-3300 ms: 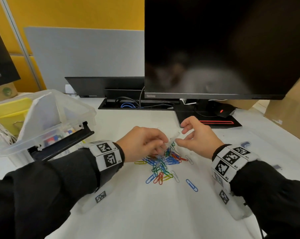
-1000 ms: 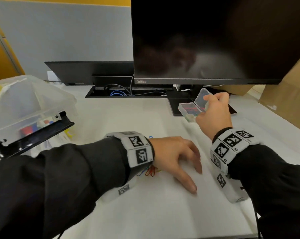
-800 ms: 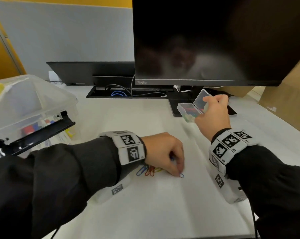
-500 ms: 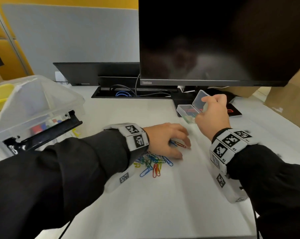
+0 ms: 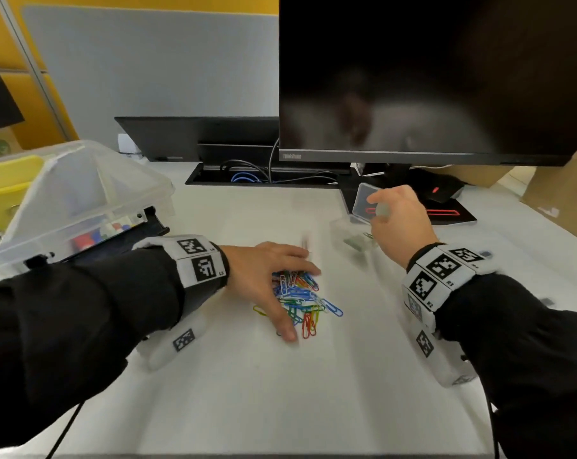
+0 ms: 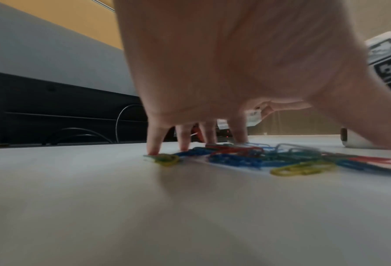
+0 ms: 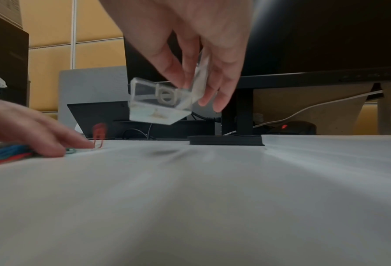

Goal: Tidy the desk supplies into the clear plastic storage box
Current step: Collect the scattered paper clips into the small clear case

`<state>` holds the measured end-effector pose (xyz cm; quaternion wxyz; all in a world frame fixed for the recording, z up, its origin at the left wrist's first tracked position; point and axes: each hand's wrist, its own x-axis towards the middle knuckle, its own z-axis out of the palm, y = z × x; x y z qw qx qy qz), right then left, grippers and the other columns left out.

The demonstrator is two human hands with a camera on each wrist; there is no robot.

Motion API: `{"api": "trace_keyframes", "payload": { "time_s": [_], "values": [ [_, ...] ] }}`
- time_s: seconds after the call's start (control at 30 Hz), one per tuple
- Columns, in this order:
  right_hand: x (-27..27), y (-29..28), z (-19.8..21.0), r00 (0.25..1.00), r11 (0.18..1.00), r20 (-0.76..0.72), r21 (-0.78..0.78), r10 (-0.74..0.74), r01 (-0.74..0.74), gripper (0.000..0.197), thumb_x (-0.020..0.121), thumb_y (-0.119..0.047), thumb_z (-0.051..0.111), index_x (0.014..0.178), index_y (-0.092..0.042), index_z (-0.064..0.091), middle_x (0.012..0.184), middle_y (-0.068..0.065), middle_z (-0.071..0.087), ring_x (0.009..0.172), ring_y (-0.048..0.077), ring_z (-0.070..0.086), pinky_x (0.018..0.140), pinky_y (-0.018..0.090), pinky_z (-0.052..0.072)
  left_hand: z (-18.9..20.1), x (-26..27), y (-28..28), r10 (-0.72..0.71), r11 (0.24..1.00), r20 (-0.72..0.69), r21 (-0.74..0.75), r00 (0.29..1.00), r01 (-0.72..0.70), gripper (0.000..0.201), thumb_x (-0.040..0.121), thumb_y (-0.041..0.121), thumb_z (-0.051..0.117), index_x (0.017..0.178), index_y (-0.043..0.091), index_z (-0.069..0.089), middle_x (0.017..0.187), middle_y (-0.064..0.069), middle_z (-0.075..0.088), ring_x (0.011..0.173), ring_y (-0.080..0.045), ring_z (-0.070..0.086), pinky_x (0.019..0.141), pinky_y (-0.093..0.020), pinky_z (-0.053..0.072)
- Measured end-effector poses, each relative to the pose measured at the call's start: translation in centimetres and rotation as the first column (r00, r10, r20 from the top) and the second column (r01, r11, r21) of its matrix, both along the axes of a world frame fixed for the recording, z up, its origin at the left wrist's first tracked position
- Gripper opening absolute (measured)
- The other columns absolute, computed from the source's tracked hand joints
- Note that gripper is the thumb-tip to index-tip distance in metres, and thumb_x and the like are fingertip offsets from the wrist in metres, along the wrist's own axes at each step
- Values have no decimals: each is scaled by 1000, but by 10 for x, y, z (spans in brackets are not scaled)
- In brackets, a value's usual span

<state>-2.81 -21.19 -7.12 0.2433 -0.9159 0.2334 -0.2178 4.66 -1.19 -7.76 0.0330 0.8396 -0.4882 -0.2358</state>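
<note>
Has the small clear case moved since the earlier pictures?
Yes, slightly: the small clear case, held by the right hand, has come toward the person, its tray now mostly before the front edge of the monitor base.

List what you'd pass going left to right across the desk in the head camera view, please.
Clear storage box → left hand → pile of coloured paper clips → small clear case → right hand → cardboard box.
</note>
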Motion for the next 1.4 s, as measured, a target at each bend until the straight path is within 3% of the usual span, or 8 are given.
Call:
{"api": "trace_keyframes", "payload": {
  "time_s": [0.13,0.3,0.6,0.77,0.97,1.13,1.27,1.4],
  "values": [
    [-1,2,-1,983,996,-166,-38,73,-80,55,82,11,50,132,-12,49,138,7,37,121,27,47,96,27,39,-2,-5,0,-67,991,14,-112,998,69,62,70,43,75,126,44,49,143,17,32,130,-7,26,110,-20,20],
    [-2,3,0,968,989,-231,-92,96,-120,57,81,9,54,132,-15,50,137,8,40,121,27,47,97,28,40,-3,-2,0,-65,974,-26,-217,998,58,35,77,31,71,111,33,66,126,11,53,112,-4,50,102,-19,36],
    [-1,2,-2,968,979,-195,-96,159,-181,55,79,11,55,125,-18,56,131,6,45,119,23,47,88,18,33,-1,5,-11,48,954,82,-298,995,-21,26,84,20,63,110,21,65,110,2,64,93,-8,53,88,-20,44],
    [0,1,-4,961,976,-198,-66,193,-209,54,79,11,55,122,-22,59,129,4,47,117,21,47,85,19,34,6,11,-26,126,812,127,-583,984,-29,16,86,9,60,94,17,71,91,7,58,84,-7,53,76,-8,43],
    [1,4,-4,933,943,-150,-19,327,-333,49,76,10,59,114,-22,65,115,8,54,90,14,43,79,26,39,8,8,-54,92,662,123,-749,988,31,11,84,9,64,91,12,72,89,7,57,82,-5,52,76,-2,37],
    [0,4,-4,929,932,-83,-1,361,-362,33,77,-1,66,106,-18,69,110,8,59,92,18,53,77,24,39,4,2,-61,-18,819,69,-571,997,54,15,85,15,62,98,17,67,104,1,63,93,-7,53,83,-16,43],
    [1,2,-5,940,944,-98,-15,328,-331,45,79,6,59,113,-24,66,115,4,56,91,13,47,78,24,39,5,4,-59,128,792,118,-610,985,-30,19,87,13,59,105,16,66,109,1,63,91,-8,54,75,-9,38],
    [2,1,-6,946,953,-123,-10,300,-303,53,78,10,57,115,-27,63,120,1,53,90,10,43,74,19,36,5,1,-57,73,905,159,-425,985,2,25,90,22,54,113,19,65,120,0,59,107,-14,54,92,-23,38]
  ]
}}
